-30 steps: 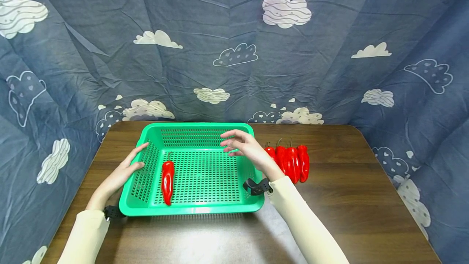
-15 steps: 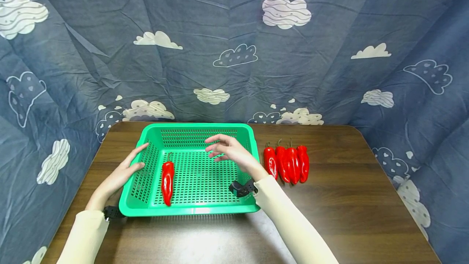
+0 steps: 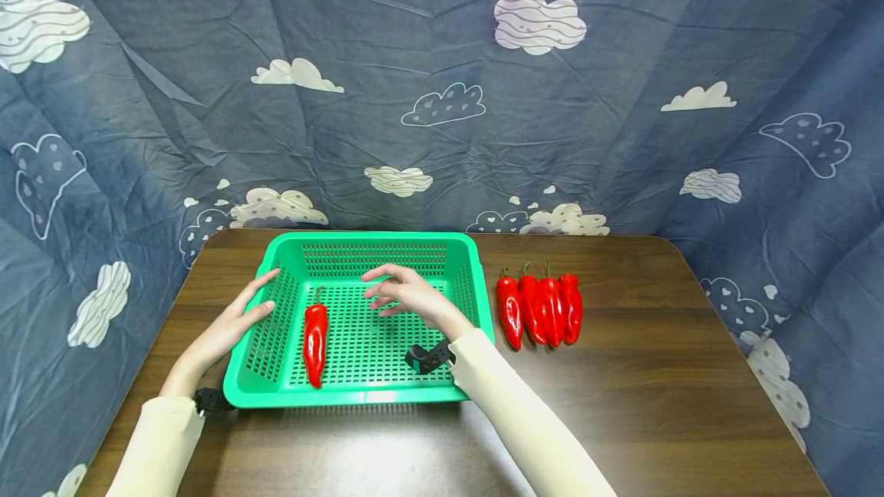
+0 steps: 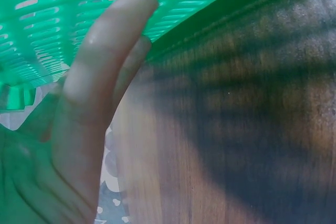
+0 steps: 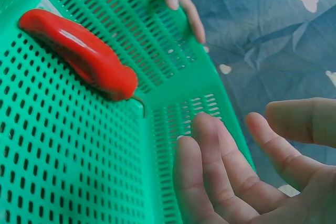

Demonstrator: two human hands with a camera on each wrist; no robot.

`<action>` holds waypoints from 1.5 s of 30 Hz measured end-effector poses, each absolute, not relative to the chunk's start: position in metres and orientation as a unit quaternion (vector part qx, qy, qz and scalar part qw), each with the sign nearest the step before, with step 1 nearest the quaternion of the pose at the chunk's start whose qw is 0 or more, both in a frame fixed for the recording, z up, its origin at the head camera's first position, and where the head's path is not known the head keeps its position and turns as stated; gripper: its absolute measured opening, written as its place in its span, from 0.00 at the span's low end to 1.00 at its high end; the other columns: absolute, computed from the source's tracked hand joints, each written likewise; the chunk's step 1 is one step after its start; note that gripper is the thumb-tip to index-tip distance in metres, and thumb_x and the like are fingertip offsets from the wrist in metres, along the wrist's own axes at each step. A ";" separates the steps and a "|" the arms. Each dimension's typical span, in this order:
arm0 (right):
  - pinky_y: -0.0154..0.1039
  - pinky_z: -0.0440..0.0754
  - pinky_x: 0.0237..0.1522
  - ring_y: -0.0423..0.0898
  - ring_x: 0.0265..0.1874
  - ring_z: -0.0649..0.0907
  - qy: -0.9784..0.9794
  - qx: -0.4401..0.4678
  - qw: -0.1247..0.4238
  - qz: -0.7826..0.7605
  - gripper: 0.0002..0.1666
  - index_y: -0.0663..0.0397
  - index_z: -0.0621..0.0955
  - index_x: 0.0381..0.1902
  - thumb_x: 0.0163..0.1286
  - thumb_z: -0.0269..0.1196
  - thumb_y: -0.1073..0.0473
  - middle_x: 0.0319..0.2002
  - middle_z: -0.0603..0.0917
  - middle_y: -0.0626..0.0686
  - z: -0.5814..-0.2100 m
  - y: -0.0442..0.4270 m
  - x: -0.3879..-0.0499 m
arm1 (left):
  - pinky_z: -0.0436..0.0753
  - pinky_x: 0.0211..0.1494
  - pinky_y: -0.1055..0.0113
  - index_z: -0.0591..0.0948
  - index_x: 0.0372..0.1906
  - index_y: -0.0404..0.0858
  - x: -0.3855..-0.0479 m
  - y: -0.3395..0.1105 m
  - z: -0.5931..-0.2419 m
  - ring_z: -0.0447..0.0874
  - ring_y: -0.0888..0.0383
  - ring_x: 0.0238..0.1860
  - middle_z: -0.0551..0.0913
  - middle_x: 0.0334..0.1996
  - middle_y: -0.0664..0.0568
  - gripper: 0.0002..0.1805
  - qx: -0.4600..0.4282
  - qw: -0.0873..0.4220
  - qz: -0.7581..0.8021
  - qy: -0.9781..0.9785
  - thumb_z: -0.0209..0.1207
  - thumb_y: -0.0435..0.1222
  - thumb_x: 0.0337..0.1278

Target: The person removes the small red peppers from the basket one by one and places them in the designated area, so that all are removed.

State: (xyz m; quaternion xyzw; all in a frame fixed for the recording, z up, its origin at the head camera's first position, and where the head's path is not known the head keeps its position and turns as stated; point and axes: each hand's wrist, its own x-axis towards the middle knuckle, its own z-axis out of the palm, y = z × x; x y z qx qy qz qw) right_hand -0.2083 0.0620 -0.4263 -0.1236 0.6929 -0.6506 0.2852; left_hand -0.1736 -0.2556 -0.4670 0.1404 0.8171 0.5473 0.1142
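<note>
A green slotted plastic basket [image 3: 373,396] stands on the wooden table. One red pepper [image 3: 315,343] lies lengthwise inside, near its left wall; the right wrist view shows this pepper [image 5: 84,56] with its thin stem. My left hand [image 3: 217,336] rests against the left side of the basket, its fingers extended at the rim; the left wrist view has these fingers [image 4: 105,56] along the slotted wall. Over the basket's middle, right of the pepper, my right hand [image 3: 414,297] hovers with loosely bent, spread fingers and nothing in it.
Several more red peppers [image 3: 551,313] lie side by side on the table [image 3: 663,374], just right of the basket. A dark blue curtain [image 3: 442,37] with cloud prints hangs behind the table. Black straps sit on both wrists.
My right hand has moved left, from the basket's right edge to over its middle, uncovering the leftmost pepper of the row. My left hand and the basket stay put.
</note>
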 end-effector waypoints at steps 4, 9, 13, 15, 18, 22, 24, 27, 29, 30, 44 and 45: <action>0.54 0.78 0.48 0.66 0.50 0.78 0.695 -0.112 0.288 -0.649 0.21 0.64 0.73 0.60 0.70 0.53 0.67 0.52 0.78 0.69 -0.431 0.052 -0.209 | 0.46 0.61 0.29 0.48 0.76 0.40 -0.173 -0.255 -0.467 0.35 0.33 0.71 0.40 0.74 0.38 0.33 0.141 0.113 0.551 0.815 0.46 0.38 0.72; 0.48 0.81 0.42 0.53 0.37 0.84 0.702 -0.103 0.286 -0.644 0.20 0.65 0.74 0.58 0.69 0.54 0.68 0.44 0.82 0.63 -0.436 0.041 -0.210 | 0.45 0.60 0.29 0.48 0.76 0.41 -0.173 -0.256 -0.467 0.34 0.34 0.71 0.40 0.74 0.39 0.33 0.138 0.114 0.552 0.814 0.46 0.38 0.72; 0.48 0.81 0.42 0.47 0.33 0.83 0.703 -0.099 0.292 -0.641 0.19 0.63 0.75 0.57 0.69 0.53 0.69 0.42 0.83 0.59 -0.439 0.033 -0.210 | 0.45 0.60 0.28 0.48 0.76 0.41 -0.172 -0.256 -0.467 0.33 0.34 0.71 0.39 0.75 0.39 0.33 0.133 0.115 0.555 0.813 0.46 0.38 0.72; 0.49 0.81 0.43 0.47 0.34 0.83 0.704 -0.096 0.295 -0.639 0.19 0.63 0.75 0.57 0.69 0.53 0.69 0.42 0.83 0.59 -0.440 0.030 -0.211 | 0.45 0.60 0.28 0.48 0.76 0.42 -0.172 -0.256 -0.467 0.33 0.34 0.71 0.39 0.75 0.39 0.33 0.132 0.116 0.557 0.812 0.46 0.37 0.72; 0.53 0.79 0.46 0.56 0.40 0.83 0.704 -0.090 0.297 -0.638 0.19 0.62 0.76 0.58 0.69 0.54 0.69 0.44 0.83 0.61 -0.444 0.026 -0.212 | 0.45 0.60 0.28 0.48 0.76 0.42 -0.172 -0.255 -0.467 0.33 0.34 0.71 0.39 0.75 0.39 0.33 0.133 0.116 0.560 0.810 0.46 0.37 0.72; 0.54 0.78 0.48 0.64 0.48 0.80 0.705 -0.091 0.304 -0.633 0.19 0.61 0.76 0.57 0.69 0.54 0.69 0.49 0.80 0.67 -0.448 0.022 -0.215 | 0.45 0.60 0.28 0.48 0.76 0.43 -0.173 -0.255 -0.468 0.33 0.34 0.71 0.39 0.75 0.40 0.33 0.132 0.116 0.560 0.810 0.45 0.37 0.73; 0.53 0.79 0.47 0.63 0.48 0.80 0.706 -0.098 0.307 -0.630 0.18 0.61 0.76 0.57 0.69 0.55 0.68 0.50 0.79 0.68 -0.449 0.021 -0.215 | 0.45 0.60 0.28 0.48 0.76 0.43 -0.172 -0.255 -0.468 0.33 0.34 0.71 0.39 0.75 0.40 0.33 0.131 0.117 0.560 0.810 0.45 0.37 0.73; 0.50 0.81 0.44 0.58 0.44 0.82 0.708 -0.118 0.310 -0.623 0.17 0.57 0.77 0.55 0.69 0.56 0.66 0.48 0.81 0.64 -0.455 0.020 -0.218 | 0.45 0.60 0.28 0.48 0.76 0.43 -0.172 -0.255 -0.467 0.34 0.34 0.71 0.39 0.75 0.40 0.33 0.127 0.119 0.561 0.809 0.46 0.37 0.73; 0.50 0.81 0.44 0.56 0.44 0.83 0.709 -0.123 0.313 -0.620 0.17 0.57 0.77 0.55 0.69 0.56 0.65 0.47 0.82 0.62 -0.456 0.020 -0.218 | 0.45 0.61 0.29 0.47 0.76 0.43 -0.172 -0.255 -0.466 0.34 0.34 0.71 0.39 0.75 0.40 0.33 0.126 0.121 0.562 0.808 0.46 0.38 0.72; 0.50 0.80 0.44 0.57 0.44 0.82 0.709 -0.125 0.316 -0.618 0.17 0.58 0.77 0.55 0.69 0.56 0.65 0.48 0.81 0.62 -0.456 0.019 -0.217 | 0.45 0.61 0.29 0.47 0.76 0.43 -0.171 -0.255 -0.466 0.33 0.34 0.71 0.39 0.75 0.40 0.33 0.125 0.122 0.563 0.808 0.46 0.38 0.72; 0.59 0.74 0.51 0.63 0.52 0.78 0.711 -0.126 0.355 -0.594 0.24 0.56 0.74 0.62 0.68 0.55 0.69 0.53 0.77 0.64 -0.457 0.003 -0.214 | 0.46 0.60 0.29 0.48 0.76 0.42 -0.172 -0.254 -0.468 0.33 0.34 0.71 0.38 0.75 0.39 0.33 0.125 0.117 0.565 0.807 0.45 0.38 0.73; 0.59 0.74 0.51 0.62 0.51 0.78 0.714 -0.127 0.357 -0.589 0.24 0.55 0.74 0.62 0.68 0.55 0.69 0.53 0.78 0.62 -0.457 0.001 -0.214 | 0.46 0.61 0.29 0.48 0.76 0.42 -0.172 -0.254 -0.468 0.33 0.34 0.71 0.38 0.75 0.39 0.33 0.125 0.117 0.565 0.807 0.45 0.38 0.73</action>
